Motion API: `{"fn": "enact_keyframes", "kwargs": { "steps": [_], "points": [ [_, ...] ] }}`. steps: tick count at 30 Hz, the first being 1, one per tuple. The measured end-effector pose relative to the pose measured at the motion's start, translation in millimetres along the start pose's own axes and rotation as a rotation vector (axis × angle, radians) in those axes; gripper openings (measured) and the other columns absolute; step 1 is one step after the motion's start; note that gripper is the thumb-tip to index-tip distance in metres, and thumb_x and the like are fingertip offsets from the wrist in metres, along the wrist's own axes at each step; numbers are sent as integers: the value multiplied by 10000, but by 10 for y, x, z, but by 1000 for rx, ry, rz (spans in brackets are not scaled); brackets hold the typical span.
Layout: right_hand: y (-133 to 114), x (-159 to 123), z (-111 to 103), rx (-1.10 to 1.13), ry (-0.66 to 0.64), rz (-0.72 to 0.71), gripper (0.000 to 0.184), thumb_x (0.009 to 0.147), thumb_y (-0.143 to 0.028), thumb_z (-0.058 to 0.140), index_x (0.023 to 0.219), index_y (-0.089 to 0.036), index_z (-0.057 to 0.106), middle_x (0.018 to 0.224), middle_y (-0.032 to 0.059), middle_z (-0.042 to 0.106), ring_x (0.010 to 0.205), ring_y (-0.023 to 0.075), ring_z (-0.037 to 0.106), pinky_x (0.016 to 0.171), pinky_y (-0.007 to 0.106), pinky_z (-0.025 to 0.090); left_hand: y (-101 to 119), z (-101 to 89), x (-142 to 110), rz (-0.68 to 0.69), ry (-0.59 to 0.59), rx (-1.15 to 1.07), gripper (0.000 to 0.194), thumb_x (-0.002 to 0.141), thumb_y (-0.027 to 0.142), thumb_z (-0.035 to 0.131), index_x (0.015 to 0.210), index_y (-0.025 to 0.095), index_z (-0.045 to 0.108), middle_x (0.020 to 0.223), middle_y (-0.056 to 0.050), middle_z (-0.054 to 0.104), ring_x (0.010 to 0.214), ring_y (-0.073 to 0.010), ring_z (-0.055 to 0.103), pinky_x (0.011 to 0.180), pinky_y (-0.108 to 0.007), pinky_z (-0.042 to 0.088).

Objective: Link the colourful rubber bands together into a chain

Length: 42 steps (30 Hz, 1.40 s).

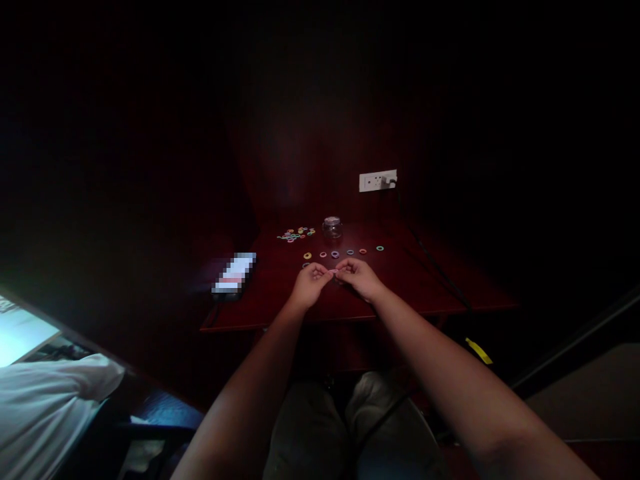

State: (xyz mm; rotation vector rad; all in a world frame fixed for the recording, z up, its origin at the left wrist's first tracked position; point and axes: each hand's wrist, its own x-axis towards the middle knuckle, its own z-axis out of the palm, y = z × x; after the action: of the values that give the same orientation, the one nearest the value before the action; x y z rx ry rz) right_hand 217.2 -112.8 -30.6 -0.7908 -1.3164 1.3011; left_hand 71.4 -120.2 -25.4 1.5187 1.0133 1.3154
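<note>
While both bare forearms reach out over the dark red wooden table (410,287), left hand (310,283) and right hand (361,277) meet near its front, thumbs and index fingers pinching a small pale pink ring-shaped band (334,271). Band sits right between the two sets of fingertips, touching both; long axis runs roughly side to side, one end toward each hand. Middle mostly visible, ends covered by fingers; can't tell how far it's stretched. Other fingers curled in, not spread.

Just beyond the hands: loose row of small coloured rings (363,251), yellow at left through to green at right. Another ring half hidden by left hand. Behind the row, clear round jar with pinkish lid (333,229); left of it, scattered pile of multicoloured bands (295,236).
</note>
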Motion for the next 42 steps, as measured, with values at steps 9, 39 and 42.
{"fn": "enact_keyframes", "kwargs": {
  "steps": [9,39,42],
  "points": [
    [23,9,-14,-38,8,-8,245,575,-272,692,705,-146,527,560,-35,564,496,70,487,513,213,369,17,-9,-6,-3,8,14,171,630,244,663,667,130,541,644,-10,608,604,-102,544,590,-219,396],
    [113,57,-6,-215,-67,-113,213,579,-205,637,757,-152,533,613,-40,512,518,63,444,512,204,353,-35,24,53,-5,31,81,156,622,237,657,679,127,561,608,-18,598,570,-110,547,572,-235,422],
    [113,58,-13,-248,-58,-127,198,600,-240,638,747,-152,540,609,-34,517,521,68,445,519,211,360,-53,27,60,-5,36,73,165,616,230,668,675,127,553,605,-16,597,572,-112,555,573,-234,431]
  ]
}}
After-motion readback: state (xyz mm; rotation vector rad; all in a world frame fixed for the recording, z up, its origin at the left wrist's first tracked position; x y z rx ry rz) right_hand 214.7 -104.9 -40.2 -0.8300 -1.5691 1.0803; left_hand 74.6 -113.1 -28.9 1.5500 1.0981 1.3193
